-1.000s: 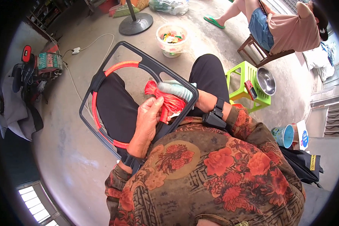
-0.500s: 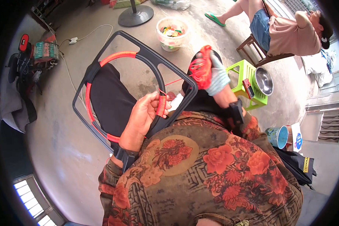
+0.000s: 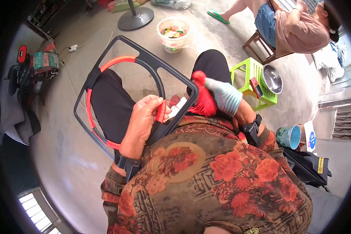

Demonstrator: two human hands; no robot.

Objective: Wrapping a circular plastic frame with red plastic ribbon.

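Observation:
A black frame (image 3: 155, 57) with an inner ring rests across my thighs. Red cord is wound round several stretches of the ring, one of them a coil (image 3: 161, 112) on its right side. My bare left hand (image 3: 141, 117) is closed there, thumb and fingers pinching the coiled stretch. Just right of the frame, my right hand (image 3: 227, 97), in a pale knitted glove, is closed on a loose bundle of red cord (image 3: 204, 100). Its fingertips are partly hidden. Something white (image 3: 177, 109) shows behind the frame near my left fingers.
A bright green stool (image 3: 243, 70) with a metal bowl (image 3: 272, 79) stands to the right. A person (image 3: 300, 33) sits beyond it. Ahead are a plastic bin (image 3: 173, 35) and a round black stand base (image 3: 135, 18). A white cable (image 3: 90, 39) runs along the floor at left.
My right hand has lowered and turned with the cord bundle, which now hangs down below it. My left hand stays pinched on the coil. The seated person's arm has come down.

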